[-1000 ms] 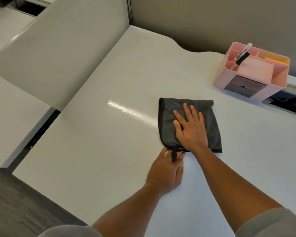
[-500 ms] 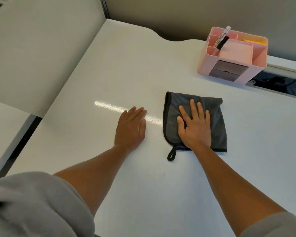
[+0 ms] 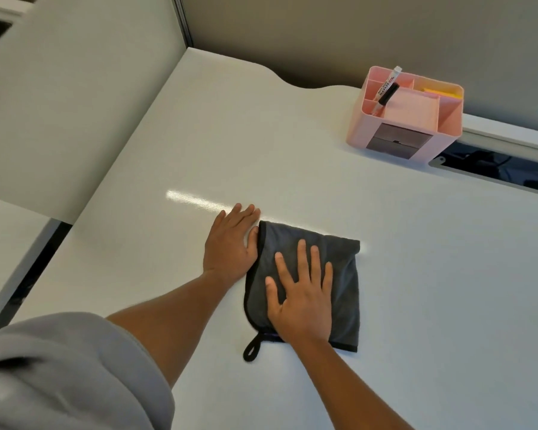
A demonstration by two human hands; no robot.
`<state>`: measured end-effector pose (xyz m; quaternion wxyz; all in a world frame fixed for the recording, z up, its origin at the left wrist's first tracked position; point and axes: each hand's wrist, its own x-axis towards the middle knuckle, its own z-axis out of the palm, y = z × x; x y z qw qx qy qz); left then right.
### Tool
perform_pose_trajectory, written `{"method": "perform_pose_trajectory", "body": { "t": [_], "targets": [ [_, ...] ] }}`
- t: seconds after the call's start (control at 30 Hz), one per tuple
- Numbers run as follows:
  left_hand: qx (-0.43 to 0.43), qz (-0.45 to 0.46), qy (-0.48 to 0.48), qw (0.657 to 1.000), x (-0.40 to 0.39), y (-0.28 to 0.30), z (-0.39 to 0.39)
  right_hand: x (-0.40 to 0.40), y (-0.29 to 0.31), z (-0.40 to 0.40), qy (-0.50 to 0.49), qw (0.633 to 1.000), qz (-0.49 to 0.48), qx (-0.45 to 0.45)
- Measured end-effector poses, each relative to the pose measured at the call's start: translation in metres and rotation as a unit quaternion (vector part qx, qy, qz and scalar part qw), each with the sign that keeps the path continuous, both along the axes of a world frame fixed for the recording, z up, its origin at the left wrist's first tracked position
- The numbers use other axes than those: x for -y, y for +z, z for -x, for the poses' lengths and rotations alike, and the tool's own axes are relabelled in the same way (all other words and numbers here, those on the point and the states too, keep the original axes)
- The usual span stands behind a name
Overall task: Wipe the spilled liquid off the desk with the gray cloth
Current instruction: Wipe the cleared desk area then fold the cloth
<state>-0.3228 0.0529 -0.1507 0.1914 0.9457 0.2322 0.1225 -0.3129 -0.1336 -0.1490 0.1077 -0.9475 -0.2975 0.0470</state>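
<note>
A folded gray cloth (image 3: 343, 268) with a black edge and a small hanging loop lies flat on the white desk (image 3: 261, 144). My right hand (image 3: 302, 296) presses down on the cloth, palm flat and fingers spread. My left hand (image 3: 232, 243) rests flat on the bare desk, its thumb side touching the cloth's left edge. I can make out no liquid on the desk; only a bright strip of reflected light runs past my left fingertips.
A pink desk organizer (image 3: 407, 116) with a marker (image 3: 385, 88) and small drawers stands at the back right. Behind it is a cable slot (image 3: 503, 172). A partition panel (image 3: 59, 103) runs along the desk's left edge, with a gap beyond.
My left hand slid from the cloth's loop out to the bare desk, then back against the cloth's left edge. My right hand stayed pressed on the cloth, which shifted slightly left.
</note>
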Motion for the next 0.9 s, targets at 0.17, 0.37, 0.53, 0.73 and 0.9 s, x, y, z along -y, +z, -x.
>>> {"method": "perform_pose_trajectory", "body": {
  "t": [0.17, 0.37, 0.53, 0.73, 0.9],
  "targets": [
    [0.019, 0.010, 0.008, 1.000, 0.000, 0.003, 0.000, 0.035, 0.001, -0.032, -0.049, 0.999, 0.013, 0.002],
    [-0.006, 0.040, -0.014, 0.999, -0.007, 0.008, 0.002, 0.033, 0.005, -0.097, -0.198, 0.979, 0.043, -0.022],
    [0.006, 0.025, 0.013, 1.000, -0.021, 0.004, 0.033, -0.034, 0.004, -0.095, -0.189, 0.981, 0.041, -0.022],
    [0.010, 0.031, 0.048, 0.998, -0.049, 0.005, 0.069, -0.099, 0.004, -0.055, 0.007, 0.999, 0.027, -0.018],
    [0.028, 0.077, 0.106, 0.991, -0.057, 0.009, 0.084, -0.097, -0.001, -0.001, 0.177, 0.984, -0.006, -0.003]
  ]
}}
